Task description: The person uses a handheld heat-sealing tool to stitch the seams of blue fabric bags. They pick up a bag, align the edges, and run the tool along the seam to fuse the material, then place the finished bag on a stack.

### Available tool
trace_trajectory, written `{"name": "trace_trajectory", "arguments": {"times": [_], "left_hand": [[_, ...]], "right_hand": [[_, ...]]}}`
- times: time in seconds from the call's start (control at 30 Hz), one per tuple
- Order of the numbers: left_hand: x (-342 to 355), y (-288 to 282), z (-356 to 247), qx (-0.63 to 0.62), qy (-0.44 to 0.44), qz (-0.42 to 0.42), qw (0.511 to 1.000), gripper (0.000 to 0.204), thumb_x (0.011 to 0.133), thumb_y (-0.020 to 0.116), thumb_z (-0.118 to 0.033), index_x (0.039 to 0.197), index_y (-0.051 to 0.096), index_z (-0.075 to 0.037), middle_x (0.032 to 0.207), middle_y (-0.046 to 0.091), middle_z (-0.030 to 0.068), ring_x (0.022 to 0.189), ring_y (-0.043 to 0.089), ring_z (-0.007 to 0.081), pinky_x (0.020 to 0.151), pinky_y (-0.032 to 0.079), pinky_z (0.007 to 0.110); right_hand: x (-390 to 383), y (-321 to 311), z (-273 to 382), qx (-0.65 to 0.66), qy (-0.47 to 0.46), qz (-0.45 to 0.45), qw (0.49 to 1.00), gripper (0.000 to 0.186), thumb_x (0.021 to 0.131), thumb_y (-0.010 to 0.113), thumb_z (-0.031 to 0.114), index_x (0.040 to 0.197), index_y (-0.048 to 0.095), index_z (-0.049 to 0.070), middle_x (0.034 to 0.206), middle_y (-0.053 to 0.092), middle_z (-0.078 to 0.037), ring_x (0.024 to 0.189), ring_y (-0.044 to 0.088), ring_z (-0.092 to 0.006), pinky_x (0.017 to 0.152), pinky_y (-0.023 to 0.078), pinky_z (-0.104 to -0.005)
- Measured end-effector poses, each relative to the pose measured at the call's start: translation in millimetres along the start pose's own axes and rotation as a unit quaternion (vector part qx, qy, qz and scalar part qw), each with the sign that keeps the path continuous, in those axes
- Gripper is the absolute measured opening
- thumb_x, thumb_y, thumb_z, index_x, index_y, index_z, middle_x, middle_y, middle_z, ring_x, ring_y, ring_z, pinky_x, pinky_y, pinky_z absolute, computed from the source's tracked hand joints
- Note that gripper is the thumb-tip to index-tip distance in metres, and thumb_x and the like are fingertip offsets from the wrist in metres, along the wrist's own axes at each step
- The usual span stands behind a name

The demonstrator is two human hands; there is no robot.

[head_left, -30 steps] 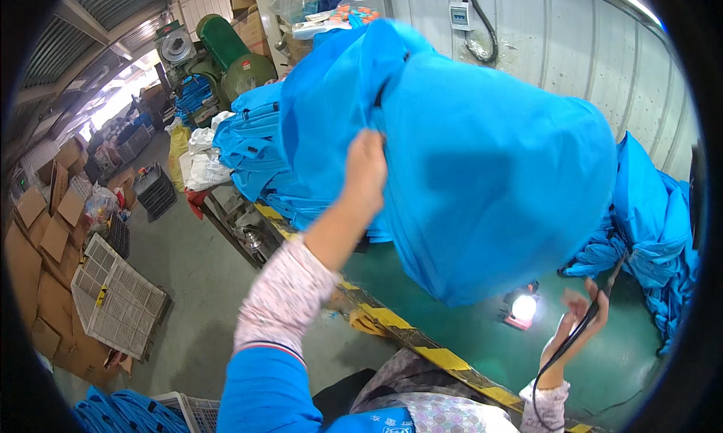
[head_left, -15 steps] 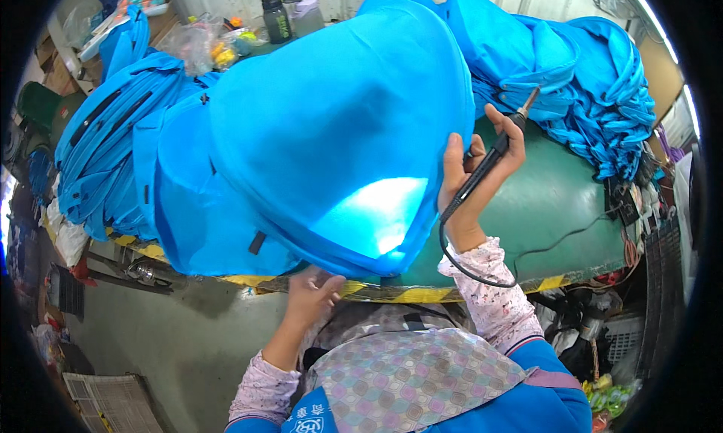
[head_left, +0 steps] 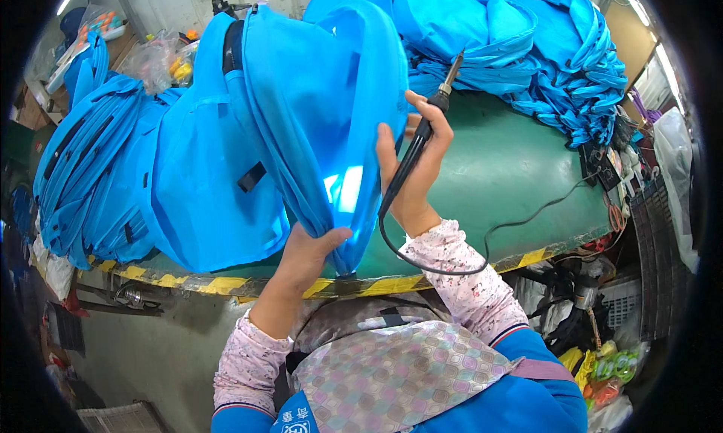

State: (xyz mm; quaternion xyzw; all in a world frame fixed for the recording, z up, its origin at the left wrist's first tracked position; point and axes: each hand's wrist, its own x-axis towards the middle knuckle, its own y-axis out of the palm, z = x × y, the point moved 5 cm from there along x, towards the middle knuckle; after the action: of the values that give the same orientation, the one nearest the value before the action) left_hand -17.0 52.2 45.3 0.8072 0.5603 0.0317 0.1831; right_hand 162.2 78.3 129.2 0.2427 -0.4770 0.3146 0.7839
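Note:
A large blue fabric piece (head_left: 305, 79) with stiff, curved edges stands partly folded on the green table (head_left: 489, 162). My left hand (head_left: 307, 254) grips its lower edge, with the thumb lying over the fabric. In my right hand (head_left: 423, 181) is a soldering iron (head_left: 410, 156), its black handle across the palm and its metal tip pointing up and away. The thumb of that hand touches or nearly touches the fabric's right rim; some fingers are hidden behind. A black tab (head_left: 251, 177) sticks out from the blue cloth left of the fold.
Flattened blue fabric pieces (head_left: 86, 162) are stacked at the left. More blue fabric (head_left: 561, 64) lies heaped at the far right. The iron's black cord (head_left: 520, 224) crosses the table toward its right end. Yellow-and-black tape (head_left: 226, 285) lines the near edge. Plastic bags (head_left: 151, 64) sit behind.
The fabric piece has tilted and folded narrower, its opening turning to the right. My left hand has risen onto its lower edge. My right hand has shifted left with the soldering iron.

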Motion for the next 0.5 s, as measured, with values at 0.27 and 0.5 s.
{"name": "trace_trajectory", "arguments": {"times": [0.27,0.5], "left_hand": [[19,-17,17,-0.012,0.015,0.009,1.000,0.057,0.082,0.079,-0.009,0.131,0.051,-0.004,0.119,0.062,0.0064,0.107,0.060,0.0177,0.094,0.048,0.033],[15,-2,5,-0.035,0.060,-0.028,0.997,0.052,0.083,0.079,-0.007,0.128,0.054,-0.004,0.114,0.065,0.0057,0.103,0.062,0.0171,0.091,0.050,0.032]], "right_hand": [[-29,-86,63,-0.026,-0.035,0.171,0.984,0.030,0.083,0.072,0.012,0.112,0.065,0.004,0.079,0.062,-0.005,0.065,0.048,-0.0215,0.071,0.037,-0.0376],[-60,-77,80,-0.063,-0.171,0.216,0.959,0.029,0.079,0.073,0.020,0.105,0.067,0.009,0.062,0.049,0.004,0.059,0.045,-0.0146,0.071,0.035,-0.0347]]}}
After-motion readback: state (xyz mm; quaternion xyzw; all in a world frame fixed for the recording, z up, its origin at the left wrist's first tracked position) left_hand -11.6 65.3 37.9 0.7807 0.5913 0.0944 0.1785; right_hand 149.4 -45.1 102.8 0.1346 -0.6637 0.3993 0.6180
